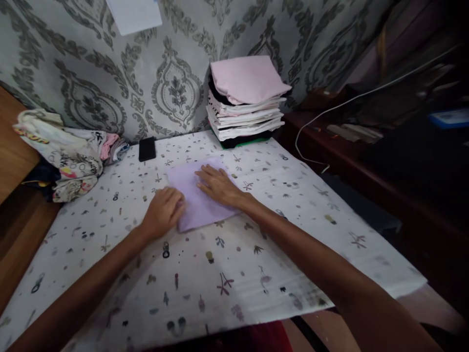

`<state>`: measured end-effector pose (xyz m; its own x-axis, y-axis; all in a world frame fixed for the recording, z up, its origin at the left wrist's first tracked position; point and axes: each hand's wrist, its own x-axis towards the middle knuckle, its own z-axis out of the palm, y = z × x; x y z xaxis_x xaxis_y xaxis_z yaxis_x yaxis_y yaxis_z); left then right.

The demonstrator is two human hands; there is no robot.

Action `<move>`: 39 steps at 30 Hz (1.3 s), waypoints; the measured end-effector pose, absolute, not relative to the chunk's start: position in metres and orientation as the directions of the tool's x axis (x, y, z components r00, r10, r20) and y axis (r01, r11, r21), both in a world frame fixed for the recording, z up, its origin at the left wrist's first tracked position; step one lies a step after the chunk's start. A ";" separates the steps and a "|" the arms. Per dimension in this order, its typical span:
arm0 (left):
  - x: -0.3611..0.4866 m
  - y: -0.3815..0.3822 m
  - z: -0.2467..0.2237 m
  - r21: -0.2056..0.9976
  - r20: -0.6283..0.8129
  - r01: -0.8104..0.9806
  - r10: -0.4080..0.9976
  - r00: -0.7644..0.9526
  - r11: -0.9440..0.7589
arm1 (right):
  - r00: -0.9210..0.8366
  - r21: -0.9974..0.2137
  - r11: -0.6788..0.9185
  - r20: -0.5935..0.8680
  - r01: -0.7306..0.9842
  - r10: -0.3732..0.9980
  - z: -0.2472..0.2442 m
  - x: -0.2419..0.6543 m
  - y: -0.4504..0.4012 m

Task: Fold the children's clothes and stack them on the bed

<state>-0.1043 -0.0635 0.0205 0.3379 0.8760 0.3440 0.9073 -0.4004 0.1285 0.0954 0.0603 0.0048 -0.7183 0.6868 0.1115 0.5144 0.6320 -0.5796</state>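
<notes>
A folded lavender cloth lies flat near the middle of the patterned white table cover. My right hand rests palm down on its upper right part, fingers spread. At the cloth's left edge, my left hand has its fingers curled closed, and they touch the edge; whether cloth is pinched between them is hidden.
Behind stands a tall stack of folded clothes with a pink one on top. A black phone lies at the back left, beside a heap of crumpled clothes. A white cable hangs at the right.
</notes>
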 end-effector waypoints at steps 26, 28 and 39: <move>-0.083 -0.114 0.012 0.831 -0.168 0.500 0.967 -0.190 0.243 | -0.735 -0.319 0.693 -0.016 0.647 0.678 0.023 0.085 0.114; -0.084 -0.105 0.011 0.889 -0.253 0.324 0.938 -0.239 0.323 | -0.761 -0.320 0.704 -0.094 0.634 0.642 0.028 0.077 0.132; -0.110 -0.079 0.004 0.942 -0.335 -0.077 0.885 -0.325 0.328 | -0.775 -0.475 0.624 -0.246 0.620 0.583 0.047 0.071 0.170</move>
